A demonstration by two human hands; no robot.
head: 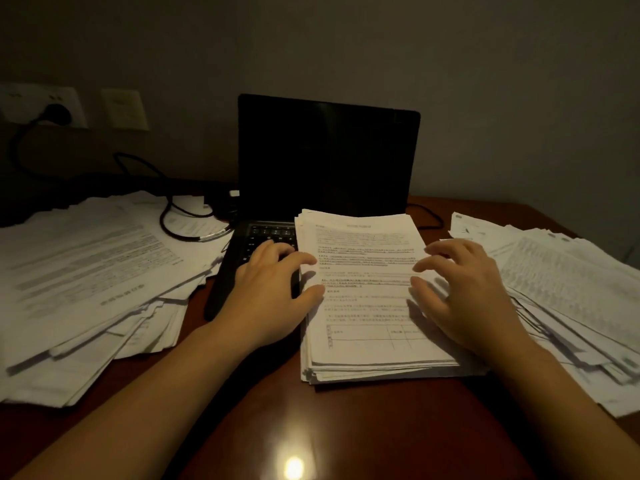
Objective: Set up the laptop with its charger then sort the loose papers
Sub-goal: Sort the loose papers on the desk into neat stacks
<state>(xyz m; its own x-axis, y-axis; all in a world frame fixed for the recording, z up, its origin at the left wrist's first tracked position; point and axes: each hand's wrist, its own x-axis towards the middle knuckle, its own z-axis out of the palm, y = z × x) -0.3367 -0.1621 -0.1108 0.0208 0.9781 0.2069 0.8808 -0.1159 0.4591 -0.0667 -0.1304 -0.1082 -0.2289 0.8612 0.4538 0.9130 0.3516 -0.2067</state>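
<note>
Fingers [301, 259] of the left hand [266, 292] lie spread, with their tips against the left edge of the paper stack [363, 306]. The right hand [464, 296], its fingers spread and loosely bent, rests on the stack's right side. The stack's long axis runs away from the person, its far end over the keyboard of the open, dark-screened laptop [329, 150]. Its print is too small to read. Loose papers [86, 271] flank it on the table [346, 427].
</note>
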